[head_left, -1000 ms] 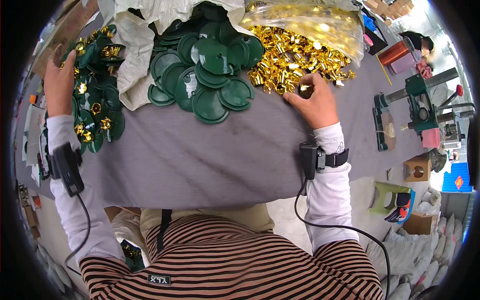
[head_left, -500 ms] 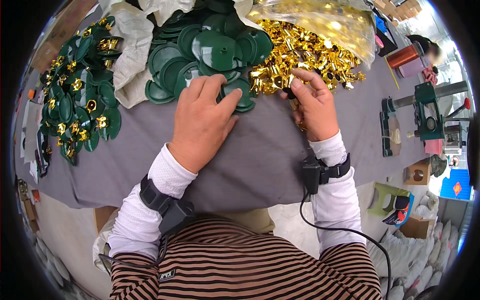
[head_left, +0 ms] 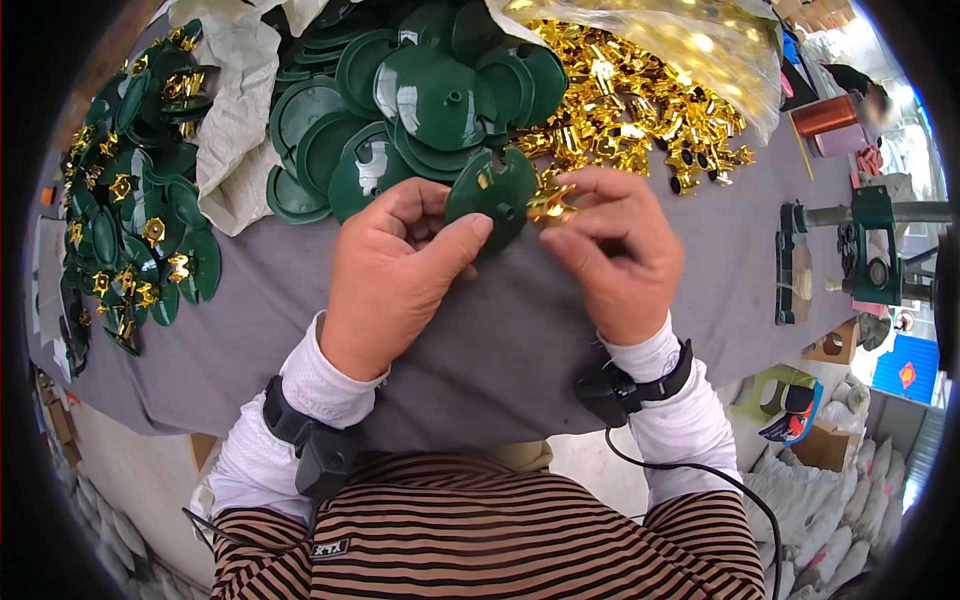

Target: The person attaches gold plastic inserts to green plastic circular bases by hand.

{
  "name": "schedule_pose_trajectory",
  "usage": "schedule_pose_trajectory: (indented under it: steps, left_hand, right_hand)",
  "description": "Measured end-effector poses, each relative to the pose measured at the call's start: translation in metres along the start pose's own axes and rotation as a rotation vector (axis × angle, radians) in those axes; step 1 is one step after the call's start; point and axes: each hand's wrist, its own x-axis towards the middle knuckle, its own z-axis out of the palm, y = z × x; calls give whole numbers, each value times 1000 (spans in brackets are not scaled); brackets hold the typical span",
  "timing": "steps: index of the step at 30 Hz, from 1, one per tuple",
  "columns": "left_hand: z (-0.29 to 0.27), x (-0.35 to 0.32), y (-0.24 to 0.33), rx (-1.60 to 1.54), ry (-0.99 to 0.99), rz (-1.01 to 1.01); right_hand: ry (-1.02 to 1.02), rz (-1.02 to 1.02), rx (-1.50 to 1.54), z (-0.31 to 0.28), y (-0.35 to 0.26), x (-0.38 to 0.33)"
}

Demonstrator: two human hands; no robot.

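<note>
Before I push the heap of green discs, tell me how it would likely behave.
The heap of green discs would probably slide apart, since its glossy pieces overlap loosely. Each is likely stiff: the held disc looks flat though the left hand grips only its edge. Thin profiles suggest light pieces.

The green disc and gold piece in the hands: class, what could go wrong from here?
The right hand pinches the small gold piece, which could slip and get lost among the similar loose gold parts. The left hand grips the green disc by one side, so it might twist if pushed on the other.
</note>
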Motion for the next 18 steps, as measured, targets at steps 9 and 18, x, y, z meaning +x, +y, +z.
schedule_pose_trajectory:
  steps: [9, 18]
  left_hand:
    - [4, -8, -9, 21, 4, 104]
    - [-8, 6, -2, 777, -142, 905]
  right_hand:
    - [-125, -343, -353, 8, 6, 5]
    - [-115, -73, -322, 9, -8, -1]
